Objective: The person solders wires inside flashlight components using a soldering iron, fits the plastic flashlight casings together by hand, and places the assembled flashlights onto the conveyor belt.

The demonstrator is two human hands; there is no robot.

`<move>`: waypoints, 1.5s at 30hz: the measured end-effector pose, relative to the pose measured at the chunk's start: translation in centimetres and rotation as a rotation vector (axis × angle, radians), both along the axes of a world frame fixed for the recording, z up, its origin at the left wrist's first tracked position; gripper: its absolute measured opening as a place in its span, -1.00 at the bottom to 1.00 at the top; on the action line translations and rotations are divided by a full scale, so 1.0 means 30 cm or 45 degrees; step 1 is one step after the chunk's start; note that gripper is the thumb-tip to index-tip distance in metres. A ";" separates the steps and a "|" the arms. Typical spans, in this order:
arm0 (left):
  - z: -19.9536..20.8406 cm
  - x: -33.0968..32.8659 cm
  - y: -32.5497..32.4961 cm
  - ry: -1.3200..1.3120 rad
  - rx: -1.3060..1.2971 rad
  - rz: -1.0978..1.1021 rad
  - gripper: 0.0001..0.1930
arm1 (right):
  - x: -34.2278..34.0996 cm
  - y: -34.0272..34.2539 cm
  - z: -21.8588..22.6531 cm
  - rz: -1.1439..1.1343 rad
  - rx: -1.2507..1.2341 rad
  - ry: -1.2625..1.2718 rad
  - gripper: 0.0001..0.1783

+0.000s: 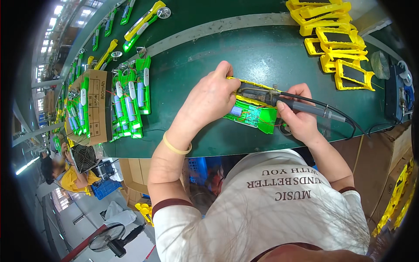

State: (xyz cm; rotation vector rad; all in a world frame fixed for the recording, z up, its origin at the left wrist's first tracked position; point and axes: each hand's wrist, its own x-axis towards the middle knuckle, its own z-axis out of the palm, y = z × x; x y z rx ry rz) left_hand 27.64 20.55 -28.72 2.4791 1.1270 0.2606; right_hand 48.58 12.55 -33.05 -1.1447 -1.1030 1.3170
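Note:
My left hand [210,97] is closed, its fingers at the left end of a yellow plastic frame [254,84]. My right hand [299,114] grips a soldering iron [301,106] by its grey handle, with the dark front part pointing toward my left hand. Below the iron is a green plastic housing [266,121] with a green circuit board [251,117], a blue cylindrical cell [236,111] and thin red wires. The iron's tip and my left fingertips are partly hidden.
Yellow frames [345,43] pile up at the far right. Green housings with cells [128,102] lie at left beside a cardboard box [98,109] holding more. Yellow-and-green lamps [144,22] lie beyond a grey strip [209,30]. A dark blue device [395,94] stands right, near the iron's cable [349,120].

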 end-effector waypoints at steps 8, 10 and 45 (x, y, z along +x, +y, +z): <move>0.000 0.005 -0.008 0.008 0.031 0.009 -0.93 | -0.003 0.008 0.004 0.059 -0.036 -0.119 -0.70; -0.002 0.014 -0.008 0.002 0.041 0.009 -0.93 | 0.011 0.006 0.004 0.060 -0.035 -0.111 -0.71; 0.007 0.027 -0.030 0.005 0.076 0.077 -0.92 | 0.271 -0.093 0.024 -0.471 0.672 -0.142 -0.37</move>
